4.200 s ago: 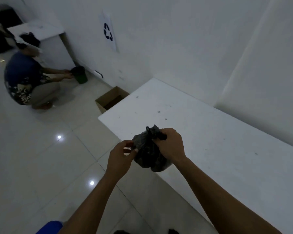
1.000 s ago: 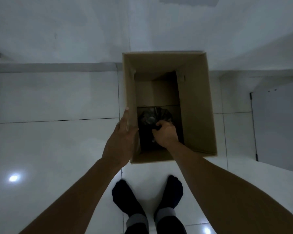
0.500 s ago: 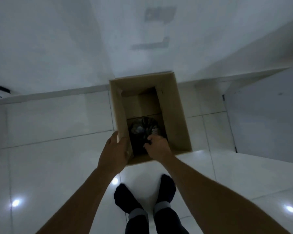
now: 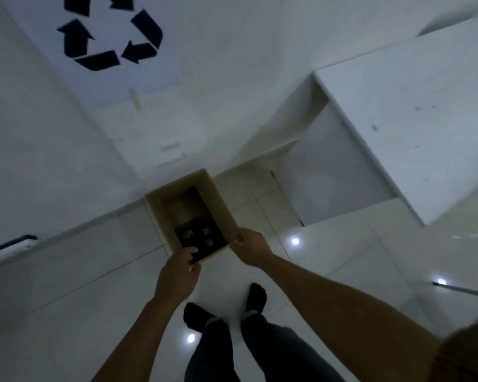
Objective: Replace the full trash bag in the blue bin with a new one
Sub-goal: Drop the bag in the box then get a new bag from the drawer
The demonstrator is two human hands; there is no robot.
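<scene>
The left hand (image 4: pixel 177 277) has its fingers (image 4: pixel 189 257) curled over the near rim of the cardboard box (image 4: pixel 221 208), thumb outside, pinching the cardboard edge. The right hand (image 4: pixel 250 248) sits at the box's near right corner, thumb against the rim; its other fingers are hidden, so I cannot tell whether they grip anything. Neither hand holds the full trash bag (image 4: pixel 199 237), which lies tied and dark at the bottom of the box, apart from both hands. The box stands on the tiled floor (image 4: pixel 66 285) against the wall, below a recycling sign (image 4: pixel 108 37) and beside the white desk (image 4: pixel 411 106). Judging by this, disposal looks done; the blue bin is not in view, and fitting a new bag remains.
</scene>
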